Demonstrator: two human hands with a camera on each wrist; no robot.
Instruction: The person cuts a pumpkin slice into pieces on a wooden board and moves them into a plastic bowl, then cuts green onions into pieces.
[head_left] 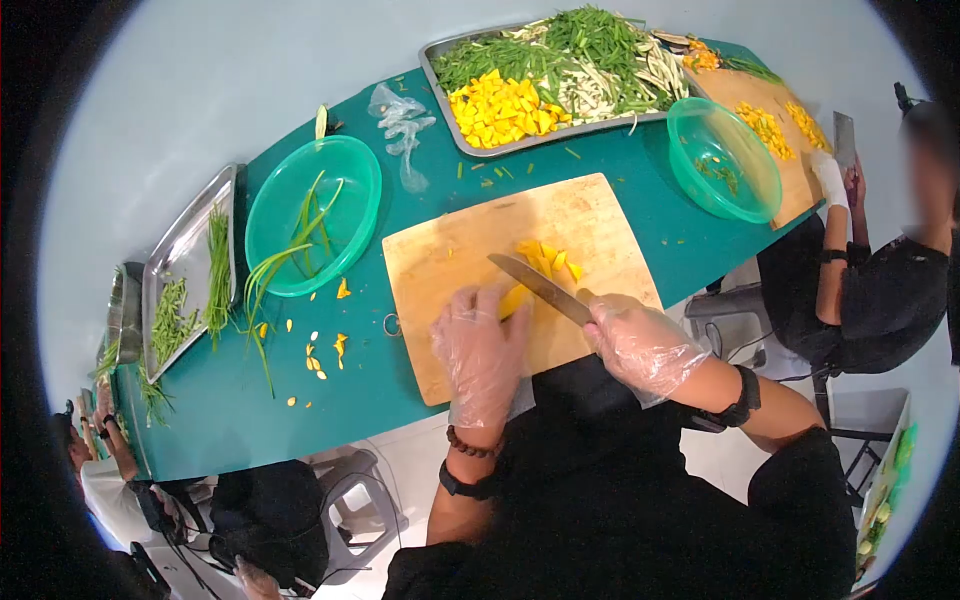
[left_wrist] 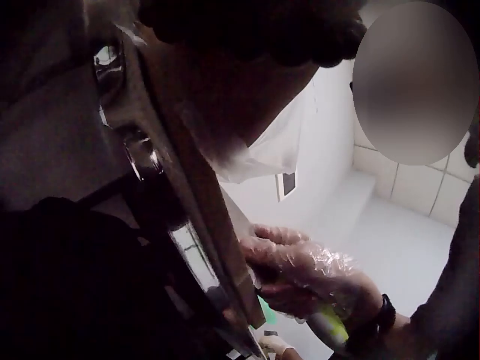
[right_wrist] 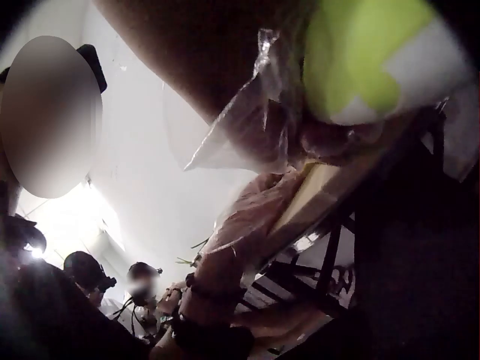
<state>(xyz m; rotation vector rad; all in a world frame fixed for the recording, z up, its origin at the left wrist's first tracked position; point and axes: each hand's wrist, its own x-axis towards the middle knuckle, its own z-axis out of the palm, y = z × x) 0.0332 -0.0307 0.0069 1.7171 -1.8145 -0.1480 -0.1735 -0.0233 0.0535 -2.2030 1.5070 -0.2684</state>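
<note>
My right hand (head_left: pixel 643 345), in a clear plastic glove, grips the handle of a knife (head_left: pixel 540 286) whose blade slants up and left over the cutting board (head_left: pixel 440 250). The blade lies along a yellow piece (head_left: pixel 514 301) on the board. My gloved left hand (head_left: pixel 480 345) holds that piece on its left side, fingers bent, thumb near the blade. Cut yellow pieces (head_left: pixel 547 257) lie just beyond the blade. In the left wrist view the right hand (left_wrist: pixel 307 274) shows curled at the board's edge; in the right wrist view the left hand (right_wrist: pixel 259 206) rests by the board.
A green basin (head_left: pixel 260 215) with long green stalks stands at the left, near a metal tray (head_left: pixel 236 200). Behind the board is a large tray (head_left: pixel 484 152) of cut vegetables. Another green basin (head_left: pixel 773 205) stands at the right, beside a person (head_left: pixel 880 260) holding a knife. Seeds and scraps lie left.
</note>
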